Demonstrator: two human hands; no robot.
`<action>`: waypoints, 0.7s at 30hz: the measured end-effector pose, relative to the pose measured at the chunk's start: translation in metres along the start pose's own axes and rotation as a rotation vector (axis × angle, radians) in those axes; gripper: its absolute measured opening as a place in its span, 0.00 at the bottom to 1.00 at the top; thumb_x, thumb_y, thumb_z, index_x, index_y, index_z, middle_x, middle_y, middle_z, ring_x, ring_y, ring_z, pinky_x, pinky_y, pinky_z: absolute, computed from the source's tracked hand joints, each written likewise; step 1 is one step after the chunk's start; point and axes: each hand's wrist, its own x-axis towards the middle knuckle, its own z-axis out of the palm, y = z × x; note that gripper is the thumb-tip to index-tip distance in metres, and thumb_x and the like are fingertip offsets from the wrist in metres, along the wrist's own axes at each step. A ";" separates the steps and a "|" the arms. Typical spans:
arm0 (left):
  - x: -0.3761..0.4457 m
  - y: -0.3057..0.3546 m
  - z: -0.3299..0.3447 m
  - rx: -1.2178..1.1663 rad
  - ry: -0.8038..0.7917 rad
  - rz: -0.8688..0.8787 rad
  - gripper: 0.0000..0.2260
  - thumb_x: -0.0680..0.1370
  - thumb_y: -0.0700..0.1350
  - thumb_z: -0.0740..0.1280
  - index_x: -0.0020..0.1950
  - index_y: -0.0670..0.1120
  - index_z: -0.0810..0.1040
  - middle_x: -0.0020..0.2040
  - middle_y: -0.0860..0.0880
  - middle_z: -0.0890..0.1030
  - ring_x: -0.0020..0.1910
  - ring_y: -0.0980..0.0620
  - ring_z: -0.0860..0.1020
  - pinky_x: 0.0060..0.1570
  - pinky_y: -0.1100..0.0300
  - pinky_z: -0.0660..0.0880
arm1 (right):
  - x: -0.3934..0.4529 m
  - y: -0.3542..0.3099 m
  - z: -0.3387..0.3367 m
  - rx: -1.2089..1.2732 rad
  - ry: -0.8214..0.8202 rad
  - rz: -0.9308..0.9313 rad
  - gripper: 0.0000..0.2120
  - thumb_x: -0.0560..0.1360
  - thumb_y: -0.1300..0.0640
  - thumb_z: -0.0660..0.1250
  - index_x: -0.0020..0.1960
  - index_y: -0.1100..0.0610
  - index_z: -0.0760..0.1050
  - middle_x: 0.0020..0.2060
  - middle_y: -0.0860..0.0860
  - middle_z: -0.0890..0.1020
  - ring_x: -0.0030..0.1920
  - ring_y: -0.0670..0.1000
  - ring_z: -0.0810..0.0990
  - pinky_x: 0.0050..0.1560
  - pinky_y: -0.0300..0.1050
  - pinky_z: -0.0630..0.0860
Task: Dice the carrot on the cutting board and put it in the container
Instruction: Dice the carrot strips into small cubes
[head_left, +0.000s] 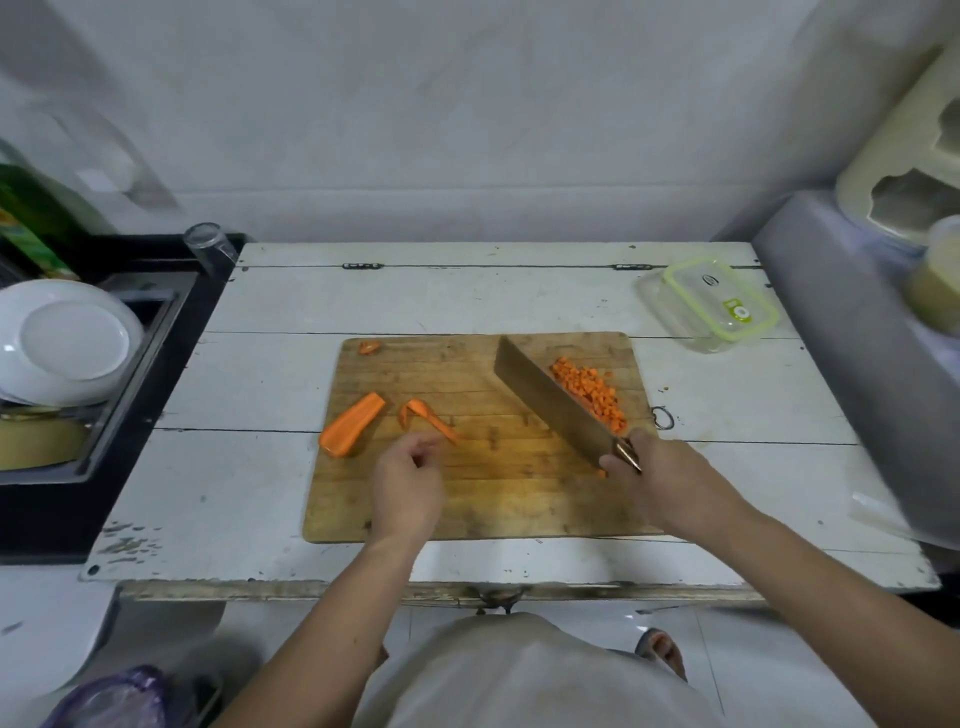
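Note:
A wooden cutting board (467, 499) lies on the white table. A heap of diced carrot (589, 392) sits at its right rear. A large carrot half (350, 426) lies at the left, thin carrot slices (428, 415) beside it, and a small carrot end (370, 347) at the rear left corner. My right hand (660, 478) grips the handle of a cleaver (548, 402), whose blade rests along the left side of the diced heap. My left hand (408, 483) hovers over the board just in front of the slices, fingers loosely curled, holding nothing. A clear container with a green-rimmed lid (719, 306) stands at the table's rear right.
A black sink unit (104, 415) at the left holds white plates (67, 343) and an upturned glass (208, 244). A grey appliance (852, 364) borders the table's right side. A wall stands behind the table. A metal ring (662, 417) lies right of the board.

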 end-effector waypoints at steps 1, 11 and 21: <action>0.000 0.008 -0.004 -0.075 0.072 0.021 0.12 0.83 0.37 0.64 0.54 0.52 0.83 0.53 0.57 0.83 0.55 0.57 0.80 0.58 0.62 0.76 | -0.004 0.004 0.000 -0.105 0.067 -0.082 0.14 0.81 0.41 0.60 0.48 0.51 0.68 0.33 0.47 0.74 0.34 0.54 0.77 0.31 0.48 0.67; 0.014 0.051 0.033 0.495 -0.609 0.652 0.18 0.79 0.32 0.59 0.57 0.49 0.83 0.54 0.53 0.79 0.59 0.55 0.75 0.62 0.58 0.71 | -0.005 0.030 0.026 -0.539 0.344 -0.420 0.13 0.63 0.55 0.79 0.41 0.54 0.77 0.33 0.50 0.76 0.30 0.55 0.77 0.24 0.45 0.66; 0.041 0.074 0.087 0.482 -0.667 0.666 0.22 0.79 0.28 0.56 0.63 0.46 0.82 0.60 0.51 0.76 0.62 0.53 0.73 0.65 0.65 0.66 | -0.013 0.043 0.019 -0.533 0.358 -0.285 0.15 0.60 0.59 0.79 0.42 0.51 0.77 0.37 0.49 0.76 0.27 0.54 0.76 0.23 0.45 0.63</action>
